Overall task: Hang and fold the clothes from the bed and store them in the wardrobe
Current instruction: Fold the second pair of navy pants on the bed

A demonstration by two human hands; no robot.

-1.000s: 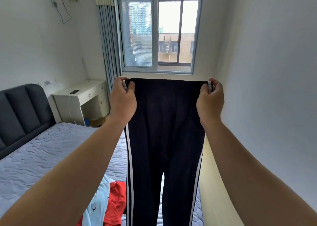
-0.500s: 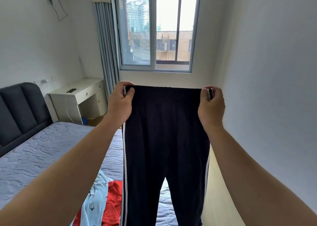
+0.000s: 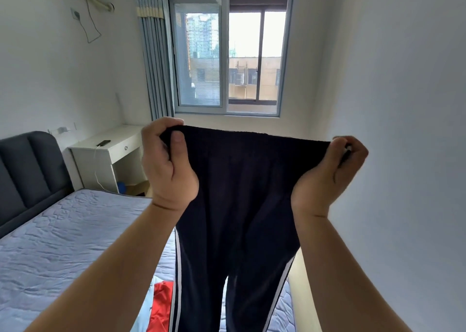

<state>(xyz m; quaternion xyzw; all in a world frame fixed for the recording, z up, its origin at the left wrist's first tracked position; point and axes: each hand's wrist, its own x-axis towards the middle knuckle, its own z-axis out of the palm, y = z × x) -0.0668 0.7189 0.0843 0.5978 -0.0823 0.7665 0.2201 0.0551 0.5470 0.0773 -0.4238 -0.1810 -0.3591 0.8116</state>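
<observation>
Dark navy track trousers with white side stripes hang in the air in front of the person, above the foot of the grey quilted bed. The waistband is spread wide between the two hands, and both legs drop out of view below.

By the look of the drape, the cloth is a soft, light knit. It should be limp, not fragile and not very slippery, and it will sag and swing wherever it is left unsupported. The waistband looks elastic, so I would judge its two outer corners at the striped side seams to be the best places to hold. From there the legs fall straight and can be laid one on the other for folding.

The left hand grips the left corner. Its thumb is pressed flat on the near face and its fingers are curled over the top edge. The right hand grips the other corner with its fingers closed tightly round a bunched bit of band, where a sliver of white stripe shows. Neither hand has any slack in its hold.

A red garment and a pale blue patterned one lie on the bed below. A white counter stands beside the headboard. No wardrobe is in view.
</observation>
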